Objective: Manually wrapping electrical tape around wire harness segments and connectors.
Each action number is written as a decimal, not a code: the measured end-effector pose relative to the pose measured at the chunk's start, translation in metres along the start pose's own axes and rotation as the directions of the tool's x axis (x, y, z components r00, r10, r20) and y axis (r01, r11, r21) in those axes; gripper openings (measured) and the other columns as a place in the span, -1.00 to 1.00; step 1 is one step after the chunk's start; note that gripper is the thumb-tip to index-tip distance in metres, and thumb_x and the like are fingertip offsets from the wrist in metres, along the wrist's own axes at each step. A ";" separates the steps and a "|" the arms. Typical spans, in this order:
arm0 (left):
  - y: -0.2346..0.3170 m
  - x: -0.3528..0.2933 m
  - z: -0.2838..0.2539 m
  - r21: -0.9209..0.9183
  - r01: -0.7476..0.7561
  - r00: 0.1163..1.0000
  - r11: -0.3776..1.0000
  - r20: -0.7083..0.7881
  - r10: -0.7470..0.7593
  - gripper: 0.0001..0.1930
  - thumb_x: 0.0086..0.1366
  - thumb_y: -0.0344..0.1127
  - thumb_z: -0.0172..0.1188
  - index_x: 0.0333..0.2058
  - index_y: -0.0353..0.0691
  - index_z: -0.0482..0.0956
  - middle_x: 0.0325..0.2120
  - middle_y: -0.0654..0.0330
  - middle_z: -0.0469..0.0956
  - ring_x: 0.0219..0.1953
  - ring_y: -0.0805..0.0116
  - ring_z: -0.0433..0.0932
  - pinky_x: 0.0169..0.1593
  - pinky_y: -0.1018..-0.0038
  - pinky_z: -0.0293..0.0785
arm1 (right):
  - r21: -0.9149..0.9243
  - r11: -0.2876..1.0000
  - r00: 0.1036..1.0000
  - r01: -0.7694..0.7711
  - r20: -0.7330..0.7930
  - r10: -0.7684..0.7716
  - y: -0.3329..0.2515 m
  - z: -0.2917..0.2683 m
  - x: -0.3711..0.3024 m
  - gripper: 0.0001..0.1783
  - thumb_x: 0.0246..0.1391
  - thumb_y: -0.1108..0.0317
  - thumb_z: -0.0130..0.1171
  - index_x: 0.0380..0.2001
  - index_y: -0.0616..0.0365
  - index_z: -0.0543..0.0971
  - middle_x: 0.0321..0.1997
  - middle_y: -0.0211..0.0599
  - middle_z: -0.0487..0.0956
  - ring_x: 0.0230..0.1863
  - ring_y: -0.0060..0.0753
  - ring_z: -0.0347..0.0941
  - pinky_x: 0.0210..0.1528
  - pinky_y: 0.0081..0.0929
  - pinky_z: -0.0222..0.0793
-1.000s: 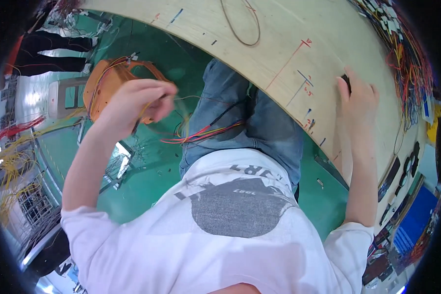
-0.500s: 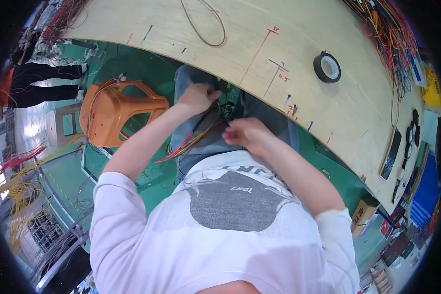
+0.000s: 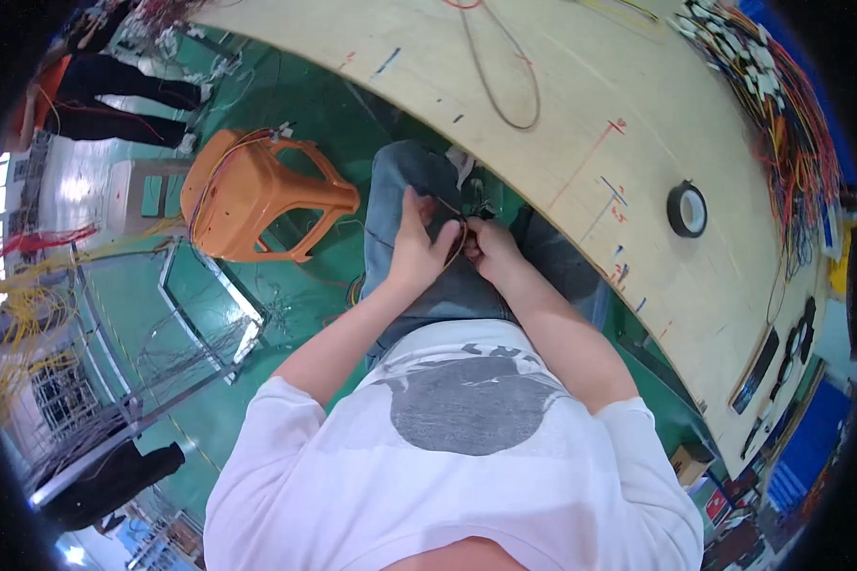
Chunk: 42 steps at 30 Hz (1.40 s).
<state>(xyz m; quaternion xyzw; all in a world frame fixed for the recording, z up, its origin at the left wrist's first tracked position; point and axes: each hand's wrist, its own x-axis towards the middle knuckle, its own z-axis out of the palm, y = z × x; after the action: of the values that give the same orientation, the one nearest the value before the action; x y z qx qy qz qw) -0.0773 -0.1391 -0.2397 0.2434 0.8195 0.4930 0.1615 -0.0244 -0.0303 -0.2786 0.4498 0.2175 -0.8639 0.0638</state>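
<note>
Both my hands are over my lap, just below the table's near edge. My left hand (image 3: 421, 249) is open, its fingers stretched up and its thumb apart, beside a thin bundle of wires (image 3: 464, 246). Close by on the right, my right hand (image 3: 495, 251) has its fingers closed on the wires; the exact grip point is too small to make out. Coloured wire ends (image 3: 355, 290) hang past my left forearm over my jeans (image 3: 447, 300).
The wooden table (image 3: 590, 105) bears a black tape roll (image 3: 677, 211), a looped brown cable (image 3: 522, 127) and a heap of coloured wires (image 3: 780, 133). An orange stool (image 3: 233, 209) with wires on it stands at left. A person (image 3: 129, 100) is beyond it.
My left hand has come down and right, its fingers now spread. The hands are closer together. The view has shifted, so the table sits further right.
</note>
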 end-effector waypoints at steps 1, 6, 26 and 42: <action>0.004 -0.005 -0.004 -0.047 0.113 0.992 0.993 0.059 -0.110 -0.26 0.06 -0.28 0.11 0.06 -0.50 -0.15 -0.21 -0.14 0.34 -0.16 0.13 0.39 -0.10 0.40 0.30 | -0.089 0.994 0.997 0.069 -0.039 -0.072 0.001 0.006 -0.010 -0.85 -0.04 0.33 -0.03 -0.61 0.09 0.39 -0.71 -0.42 0.33 -0.78 -0.61 0.12 -0.77 -0.69 -0.01; 0.038 -0.017 -0.056 -0.308 0.790 0.517 0.530 0.800 -0.305 -0.73 0.18 -0.20 -0.05 -0.30 -0.32 0.31 -0.60 0.22 0.40 -0.58 0.53 0.37 -0.50 0.61 0.32 | -0.391 0.902 0.979 0.185 0.152 -0.135 -0.011 0.055 -0.070 -0.78 -0.07 0.24 0.09 -0.46 0.18 0.44 -0.65 -0.48 0.36 -0.66 -0.64 0.25 -0.61 -0.69 0.15; 0.178 0.006 -0.174 -0.816 0.263 0.956 0.514 0.293 -0.024 -0.86 0.18 -0.33 -0.07 -0.40 -0.28 0.34 -0.69 0.35 0.28 -0.67 0.69 0.17 -0.65 0.74 0.02 | -0.488 -0.543 0.126 0.684 0.811 -0.571 -0.075 0.221 -0.210 -0.90 -0.22 0.45 0.13 -0.55 0.22 0.44 -0.58 -0.30 0.42 -0.53 -0.38 0.34 -0.49 -0.52 0.22; 0.173 -0.001 -0.197 -0.628 0.322 0.752 0.708 0.624 0.212 -0.77 0.26 -0.22 -0.21 -0.30 -0.26 0.33 -0.71 0.41 0.20 -0.66 0.67 0.13 -0.59 0.70 0.06 | -0.310 0.636 0.653 0.706 0.632 -0.417 -0.108 0.238 -0.225 -0.88 -0.06 0.41 0.07 -0.44 0.19 0.38 -0.40 -0.29 0.51 -0.60 -0.80 0.24 -0.64 -0.86 0.08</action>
<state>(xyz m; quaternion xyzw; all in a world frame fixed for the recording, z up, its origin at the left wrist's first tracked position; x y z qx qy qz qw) -0.1342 -0.2151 0.0048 0.2932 0.4644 0.6428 0.5340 -0.1039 -0.0558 0.0562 0.0759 0.5567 -0.8261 -0.0437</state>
